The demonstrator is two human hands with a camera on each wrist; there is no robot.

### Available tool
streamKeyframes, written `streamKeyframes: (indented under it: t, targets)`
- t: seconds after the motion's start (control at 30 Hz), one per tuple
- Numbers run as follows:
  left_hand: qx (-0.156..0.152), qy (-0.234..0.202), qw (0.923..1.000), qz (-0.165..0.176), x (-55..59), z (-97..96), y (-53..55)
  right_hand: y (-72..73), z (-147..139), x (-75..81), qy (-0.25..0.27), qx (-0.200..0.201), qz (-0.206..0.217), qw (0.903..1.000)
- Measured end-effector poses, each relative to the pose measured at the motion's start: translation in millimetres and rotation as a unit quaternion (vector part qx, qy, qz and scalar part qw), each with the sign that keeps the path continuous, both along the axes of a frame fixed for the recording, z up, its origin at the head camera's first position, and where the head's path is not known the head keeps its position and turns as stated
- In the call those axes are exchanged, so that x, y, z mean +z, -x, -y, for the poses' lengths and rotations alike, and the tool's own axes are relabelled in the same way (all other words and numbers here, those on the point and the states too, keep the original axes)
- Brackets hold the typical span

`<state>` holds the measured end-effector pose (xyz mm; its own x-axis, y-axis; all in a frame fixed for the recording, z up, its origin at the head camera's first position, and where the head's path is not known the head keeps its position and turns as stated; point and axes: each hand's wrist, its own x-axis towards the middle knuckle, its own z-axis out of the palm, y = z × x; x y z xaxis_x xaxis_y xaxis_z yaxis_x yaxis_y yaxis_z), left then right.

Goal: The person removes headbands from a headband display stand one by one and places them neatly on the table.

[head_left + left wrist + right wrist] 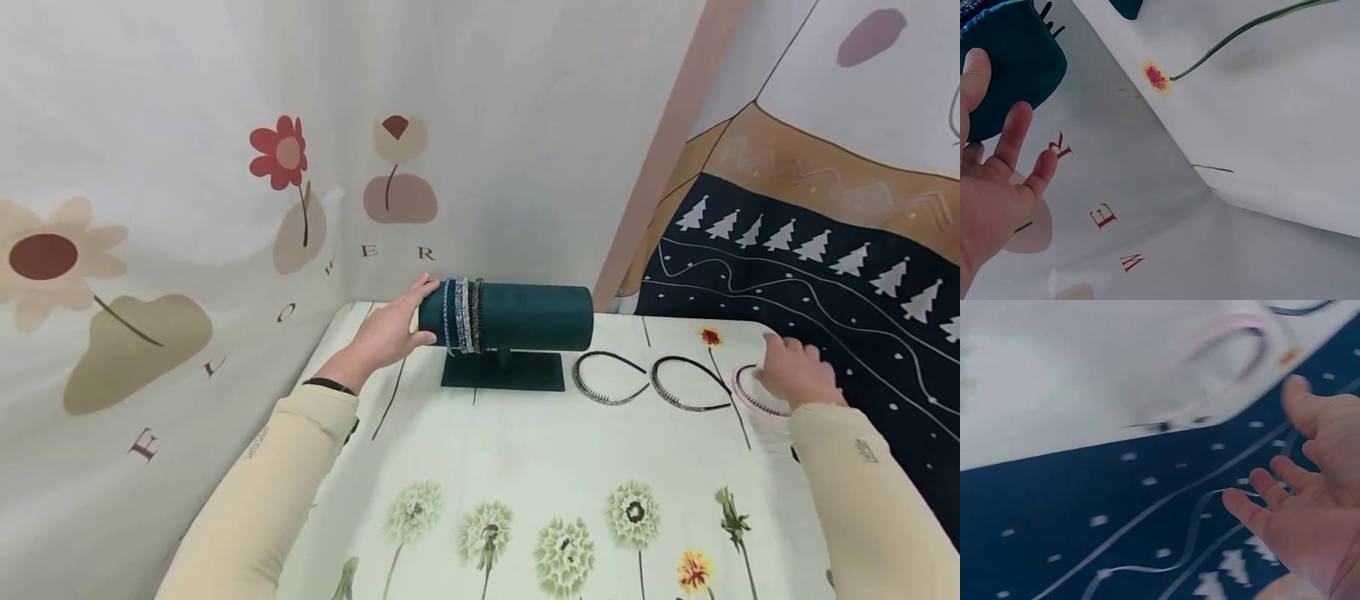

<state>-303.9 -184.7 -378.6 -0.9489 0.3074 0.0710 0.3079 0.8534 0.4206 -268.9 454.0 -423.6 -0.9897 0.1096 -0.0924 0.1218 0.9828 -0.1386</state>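
Left hand (386, 333) is gripping the bracelet stand (536, 317) at nine o'clock; right hand (801, 371), fingers apart, is holding nothing. Stand is probably handling light, stiff; favour bare ends.

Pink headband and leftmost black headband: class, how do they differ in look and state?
The pink headband has a pink outer edge; the leftmost black headband looks dark all round. In the head view, the right hand partly hides the pink headband, while the leftmost black headband shows whole. Both are curved, with teeth along the inner side.
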Motion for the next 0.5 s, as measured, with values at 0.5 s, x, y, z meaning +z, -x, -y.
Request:
streamKeyframes:
  t: [0.5]
  targets:
    - [-0.006,-0.005,1.0,-0.005,8.3,-4.3,-1.6,54.6,220.9,94.5,0.105,0.196,-0.131,0.9661]
